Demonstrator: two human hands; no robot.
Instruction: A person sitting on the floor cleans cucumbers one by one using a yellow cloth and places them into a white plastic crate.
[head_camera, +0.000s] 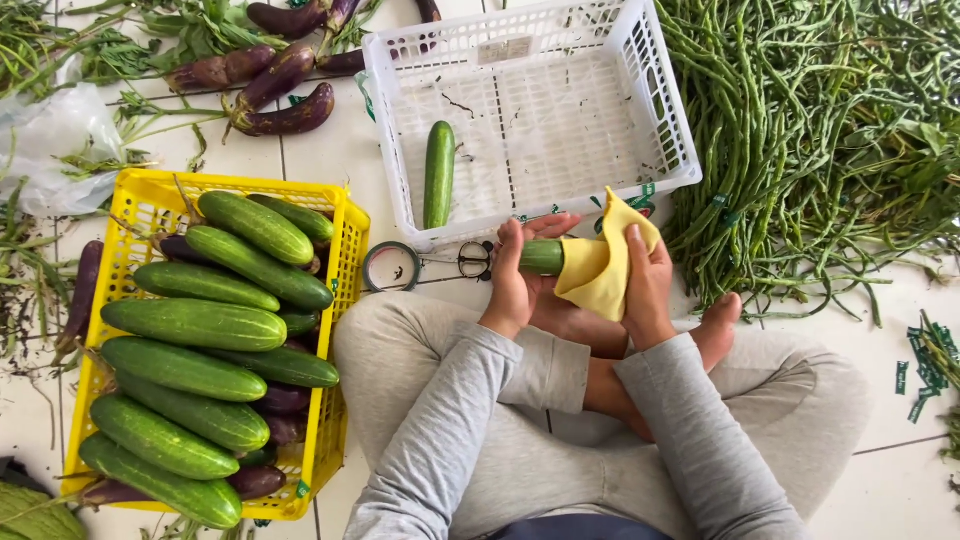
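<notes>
- The cucumber (541, 257) lies over the person's lap, just in front of the white crate (668, 120).
- The left hand (515, 285) is wrapped around its bare end; the right hand (645, 290) clasps a yellow cloth (598, 270) over the other end.
- One wiped cucumber (438, 173) lies in the white crate.
- The yellow crate (345, 260) at the left holds many more cucumbers, so most are judged still to be wiped.

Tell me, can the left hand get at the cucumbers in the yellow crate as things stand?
Probably not freely: the left hand grips a cucumber the right hand wipes with a yellow cloth. The yellow crate lies open beside it.
</notes>
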